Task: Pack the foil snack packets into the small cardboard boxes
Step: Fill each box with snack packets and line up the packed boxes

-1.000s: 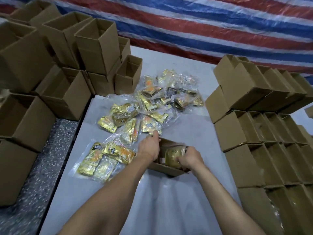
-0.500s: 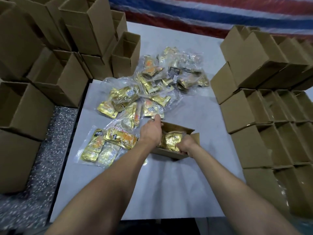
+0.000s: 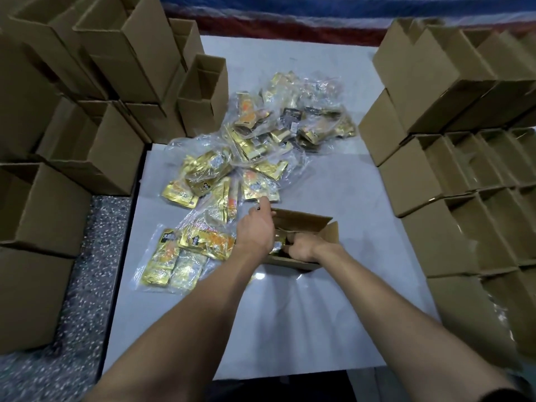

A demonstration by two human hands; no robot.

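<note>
Both hands are at one small cardboard box (image 3: 307, 224), which lies open on the white table (image 3: 319, 314), close in front of the person. Left hand (image 3: 256, 230) rests at the left end of this box with the index finger stretched forward, toward the heap of packets. The other fingers are hidden behind the back of the hand, so I cannot tell if it grips the box edge or only leans on it. Right hand (image 3: 304, 248) is down inside the box, fingers curled on a gold foil packet (image 3: 278, 245) that shows between the two hands.

More foil packets (image 3: 255, 158) lie in clear plastic bags beyond the box, spread toward the far side of the table, and one more bag of packets (image 3: 185, 256) lies just left of the left forearm.

On both sides stand stacks of open brown boxes: the left stacks (image 3: 116, 68) partly on a speckled surface (image 3: 87, 285), the right stacks (image 3: 464, 169) on their sides in rows. Some boxes on the right show a shine of plastic inside, but what it is I cannot say. Behind the table hangs a striped cloth (image 3: 290, 13) in red and blue
</note>
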